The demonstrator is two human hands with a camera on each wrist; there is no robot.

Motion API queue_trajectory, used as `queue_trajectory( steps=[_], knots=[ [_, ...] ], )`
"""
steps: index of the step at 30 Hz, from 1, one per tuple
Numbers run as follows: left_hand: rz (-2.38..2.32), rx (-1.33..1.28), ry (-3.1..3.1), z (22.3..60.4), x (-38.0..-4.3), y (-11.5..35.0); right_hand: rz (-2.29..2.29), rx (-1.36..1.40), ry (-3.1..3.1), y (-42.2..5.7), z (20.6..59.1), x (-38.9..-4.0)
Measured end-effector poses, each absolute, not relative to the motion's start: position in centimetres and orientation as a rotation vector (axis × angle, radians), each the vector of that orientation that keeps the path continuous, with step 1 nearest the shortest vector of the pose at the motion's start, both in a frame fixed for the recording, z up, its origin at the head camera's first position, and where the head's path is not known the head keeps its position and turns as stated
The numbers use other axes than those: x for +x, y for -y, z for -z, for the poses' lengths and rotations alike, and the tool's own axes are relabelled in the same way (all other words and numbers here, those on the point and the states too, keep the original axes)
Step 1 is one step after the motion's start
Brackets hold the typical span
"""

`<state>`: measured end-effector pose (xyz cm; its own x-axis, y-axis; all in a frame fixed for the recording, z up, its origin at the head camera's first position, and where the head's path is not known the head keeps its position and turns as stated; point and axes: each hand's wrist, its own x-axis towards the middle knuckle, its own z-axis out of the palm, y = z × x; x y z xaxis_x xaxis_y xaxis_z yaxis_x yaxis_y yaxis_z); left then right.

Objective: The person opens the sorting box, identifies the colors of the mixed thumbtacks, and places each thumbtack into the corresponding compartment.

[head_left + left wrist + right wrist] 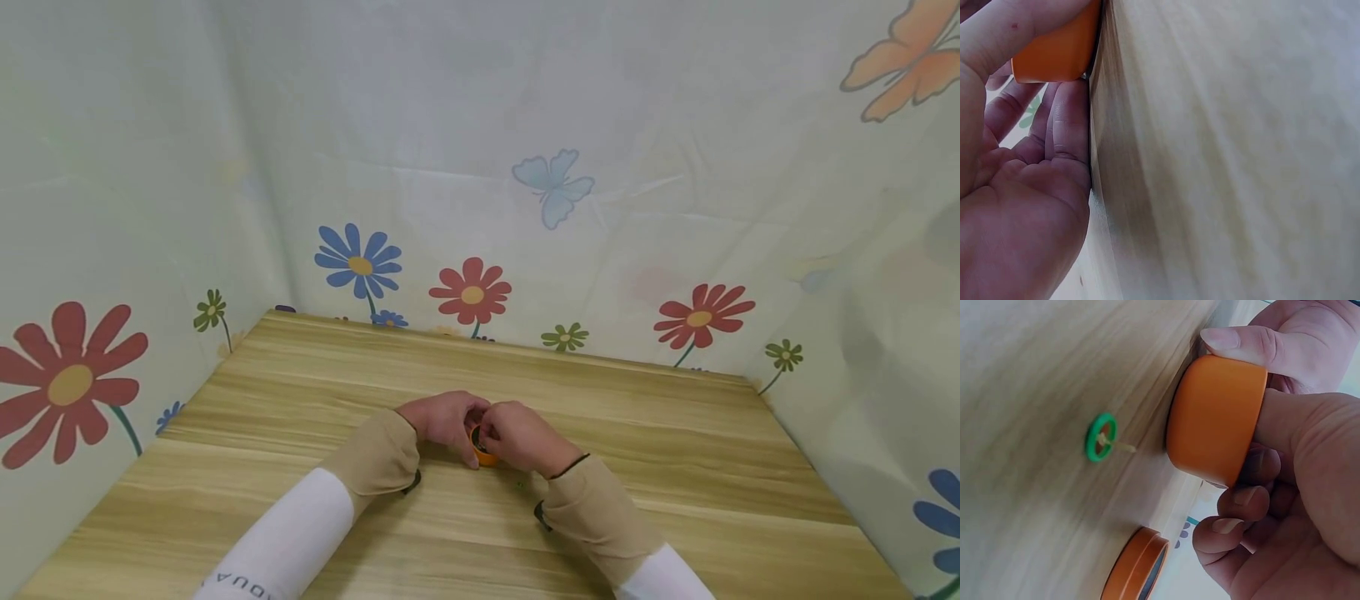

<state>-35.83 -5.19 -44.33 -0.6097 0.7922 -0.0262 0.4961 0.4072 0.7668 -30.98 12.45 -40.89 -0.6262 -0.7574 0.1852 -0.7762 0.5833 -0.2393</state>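
A small round orange container (1216,419) with a dark inside stands on the table. My left hand (450,423) grips it around the side; in the right wrist view, the left thumb (1235,340) lies along its wall. Over its mouth is my right hand (522,435), with a digit reaching inside and the other fingers curled beside the rim. Whether those hidden fingertips pinch anything cannot be seen. Near the container on the tabletop lies a small green ring-shaped piece (1102,437) with a thin pale stem through its middle, like a tiny spinning top.
An orange round lid-like piece (1135,565) with a dark inner face rests on the wood-grain table (315,375) beside the container. Behind and at both sides hangs a pale curtain (450,125) printed with flowers and butterflies.
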Motion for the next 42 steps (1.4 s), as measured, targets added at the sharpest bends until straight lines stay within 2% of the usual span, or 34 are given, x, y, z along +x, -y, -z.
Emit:
queue_trajectory(
  steps=[25, 42],
  knots=[
    [-1.028, 1.048, -2.312, 43.81, -35.41, 5.22, -0.374, 1.366, 2.76, -12.05, 40.49, -31.56],
    [-1.05, 1.069, -2.281, 43.79, -35.53, 5.16, -0.485, 1.302, 2.811, -12.55, 40.3, -31.21]
  ],
)
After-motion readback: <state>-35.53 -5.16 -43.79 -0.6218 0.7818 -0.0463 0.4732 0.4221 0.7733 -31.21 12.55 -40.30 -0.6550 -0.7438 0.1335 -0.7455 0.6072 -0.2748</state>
